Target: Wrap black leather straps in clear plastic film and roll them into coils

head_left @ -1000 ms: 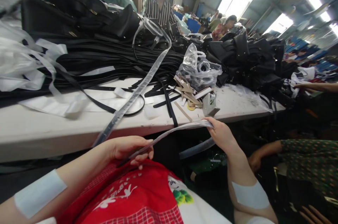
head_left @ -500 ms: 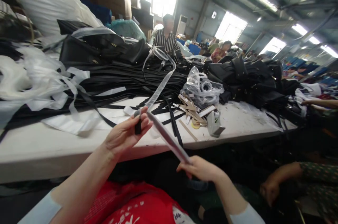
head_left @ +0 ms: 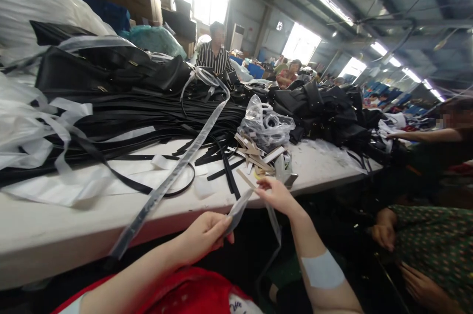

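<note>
My left hand [head_left: 210, 235] is closed on one end of a short span of translucent plastic strip [head_left: 242, 207], with something dark inside it near my fingers. My right hand [head_left: 275, 195] pinches the other end, at the table's front edge. From beneath my right fingers a limp tail of clear plastic hangs down. A beige strip [head_left: 245, 179] on the table reaches up to those fingertips; whether they touch it I cannot tell. To the left, a long clear plastic sleeve [head_left: 166, 181] runs down over the edge, with a black strap in its lower end.
Black straps [head_left: 158, 112] and black bags [head_left: 111, 70] are heaped along the white table [head_left: 40, 235]. Beige scraps, a tape dispenser [head_left: 284, 170] and a crumpled clear bag [head_left: 266, 124] lie ahead. A co-worker's hands and patterned sleeve [head_left: 436, 240] are at right; another person sits across.
The view has swung right. My left hand has come down from the long sleeve, which lies across the table edge. My right hand has risen to the edge with the plastic strip.
</note>
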Action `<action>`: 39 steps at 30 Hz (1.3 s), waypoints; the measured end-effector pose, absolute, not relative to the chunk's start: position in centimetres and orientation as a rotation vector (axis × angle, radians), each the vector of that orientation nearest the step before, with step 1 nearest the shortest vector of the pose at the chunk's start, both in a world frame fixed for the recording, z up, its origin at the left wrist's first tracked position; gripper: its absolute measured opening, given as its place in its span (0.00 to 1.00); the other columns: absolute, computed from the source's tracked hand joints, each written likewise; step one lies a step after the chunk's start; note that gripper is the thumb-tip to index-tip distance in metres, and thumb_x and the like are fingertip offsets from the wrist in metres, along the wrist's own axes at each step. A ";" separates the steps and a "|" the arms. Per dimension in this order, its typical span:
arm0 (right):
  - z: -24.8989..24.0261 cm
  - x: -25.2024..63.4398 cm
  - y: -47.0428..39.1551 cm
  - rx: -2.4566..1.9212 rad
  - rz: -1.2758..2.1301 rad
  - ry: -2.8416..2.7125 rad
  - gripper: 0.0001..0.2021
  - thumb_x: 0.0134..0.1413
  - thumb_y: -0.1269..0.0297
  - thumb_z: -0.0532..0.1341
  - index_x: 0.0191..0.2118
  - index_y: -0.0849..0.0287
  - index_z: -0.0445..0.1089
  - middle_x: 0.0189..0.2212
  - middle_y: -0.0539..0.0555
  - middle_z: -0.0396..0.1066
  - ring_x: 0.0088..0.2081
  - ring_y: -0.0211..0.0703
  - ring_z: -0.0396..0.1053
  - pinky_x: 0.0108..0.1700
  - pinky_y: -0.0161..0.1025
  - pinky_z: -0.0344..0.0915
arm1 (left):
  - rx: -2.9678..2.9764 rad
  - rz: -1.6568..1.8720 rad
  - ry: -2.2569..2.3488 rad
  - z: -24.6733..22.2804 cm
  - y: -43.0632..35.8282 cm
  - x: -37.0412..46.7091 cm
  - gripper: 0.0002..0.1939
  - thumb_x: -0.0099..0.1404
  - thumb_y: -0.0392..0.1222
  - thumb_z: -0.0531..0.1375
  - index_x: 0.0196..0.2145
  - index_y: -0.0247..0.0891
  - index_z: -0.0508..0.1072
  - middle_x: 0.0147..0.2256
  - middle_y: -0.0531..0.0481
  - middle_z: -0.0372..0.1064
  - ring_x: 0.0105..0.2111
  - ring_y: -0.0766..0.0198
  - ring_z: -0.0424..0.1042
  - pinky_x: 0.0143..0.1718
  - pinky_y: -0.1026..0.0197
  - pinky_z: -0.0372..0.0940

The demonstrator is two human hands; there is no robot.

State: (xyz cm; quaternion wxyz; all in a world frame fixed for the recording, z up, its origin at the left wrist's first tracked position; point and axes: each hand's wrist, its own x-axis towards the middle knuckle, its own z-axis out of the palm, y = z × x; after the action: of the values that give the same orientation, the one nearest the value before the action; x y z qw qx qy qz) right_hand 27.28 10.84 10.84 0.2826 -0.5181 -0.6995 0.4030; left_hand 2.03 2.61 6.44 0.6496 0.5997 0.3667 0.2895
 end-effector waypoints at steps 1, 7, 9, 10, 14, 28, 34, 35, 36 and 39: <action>10.4 26.5 10.5 -1.318 1.065 -1.978 0.21 0.45 0.57 0.68 0.45 0.62 0.72 0.39 0.57 0.72 0.39 0.44 0.69 0.41 0.37 0.67 | 1.209 0.657 0.796 6.8 2.5 2.5 0.31 0.67 0.62 0.44 0.27 0.35 0.72 0.11 0.60 0.48 0.11 0.71 0.48 0.17 0.64 0.50; 5.9 18.5 2.7 -0.969 1.831 -2.194 0.17 0.61 0.54 0.55 0.42 0.61 0.74 0.26 0.50 0.68 0.28 0.36 0.64 0.34 0.32 0.63 | 0.870 1.116 0.811 10.2 4.3 3.3 0.24 0.68 0.58 0.49 0.40 0.35 0.71 0.17 0.60 0.53 0.16 0.68 0.57 0.23 0.63 0.61; 5.5 18.1 0.8 -0.835 2.091 -2.178 0.20 0.60 0.49 0.56 0.41 0.62 0.75 0.24 0.49 0.67 0.26 0.35 0.64 0.31 0.30 0.62 | 1.099 1.419 1.017 10.0 4.9 2.4 0.20 0.69 0.55 0.48 0.40 0.37 0.70 0.23 0.55 0.61 0.23 0.65 0.65 0.37 0.57 0.66; 5.7 18.7 0.5 -0.754 2.192 -2.134 0.21 0.59 0.48 0.57 0.41 0.63 0.75 0.23 0.49 0.67 0.25 0.34 0.64 0.30 0.29 0.61 | 1.298 1.518 1.122 9.4 5.1 1.9 0.19 0.69 0.54 0.48 0.39 0.38 0.70 0.26 0.52 0.65 0.27 0.63 0.68 0.43 0.54 0.65; 8.3 24.0 3.1 -0.819 2.085 -1.812 0.28 0.59 0.43 0.53 0.36 0.67 0.76 0.17 0.50 0.64 0.17 0.32 0.58 0.21 0.30 0.55 | 2.034 1.305 1.175 5.6 4.3 0.9 0.20 0.64 0.58 0.53 0.36 0.37 0.73 0.33 0.42 0.73 0.35 0.53 0.71 0.42 0.50 0.65; 7.3 20.7 0.6 -1.163 1.905 -2.050 0.12 0.58 0.59 0.60 0.43 0.55 0.77 0.32 0.49 0.73 0.31 0.36 0.67 0.34 0.30 0.62 | 1.322 1.543 1.089 9.1 4.1 2.6 0.20 0.69 0.55 0.49 0.38 0.38 0.72 0.30 0.47 0.70 0.41 0.54 0.72 0.49 0.51 0.65; 9.3 28.0 4.3 -0.973 2.047 -1.952 0.21 0.52 0.49 0.63 0.38 0.65 0.78 0.19 0.49 0.66 0.19 0.31 0.60 0.23 0.30 0.56 | 2.331 1.041 1.136 4.1 3.4 0.3 0.21 0.62 0.57 0.55 0.35 0.37 0.76 0.33 0.38 0.75 0.36 0.49 0.73 0.40 0.52 0.67; 9.2 29.0 5.3 -1.055 1.945 -2.002 0.20 0.52 0.50 0.64 0.39 0.65 0.77 0.21 0.50 0.68 0.21 0.33 0.62 0.24 0.30 0.59 | 2.237 0.910 1.146 4.4 3.0 0.5 0.22 0.64 0.58 0.53 0.30 0.37 0.75 0.28 0.41 0.74 0.30 0.54 0.72 0.34 0.56 0.66; 8.9 29.6 6.2 -1.141 1.813 -2.066 0.18 0.51 0.52 0.65 0.39 0.64 0.77 0.24 0.51 0.71 0.24 0.35 0.65 0.28 0.32 0.63 | 2.065 0.787 1.154 5.1 2.6 0.9 0.25 0.66 0.59 0.50 0.25 0.38 0.74 0.22 0.45 0.71 0.23 0.59 0.69 0.28 0.60 0.64; 7.6 30.0 7.3 -1.243 1.598 -2.203 0.18 0.51 0.57 0.66 0.45 0.62 0.74 0.35 0.56 0.75 0.37 0.43 0.71 0.44 0.41 0.67 | 1.380 0.499 0.974 7.5 2.2 1.8 0.33 0.66 0.65 0.44 0.22 0.37 0.71 0.10 0.55 0.56 0.10 0.68 0.53 0.16 0.65 0.52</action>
State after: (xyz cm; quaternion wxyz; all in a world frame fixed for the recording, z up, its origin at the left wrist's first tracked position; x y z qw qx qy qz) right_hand 30.04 7.30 7.56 0.0746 -0.4143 -0.7343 0.5326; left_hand 1.79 2.17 7.51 0.6365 0.6044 0.4264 0.2185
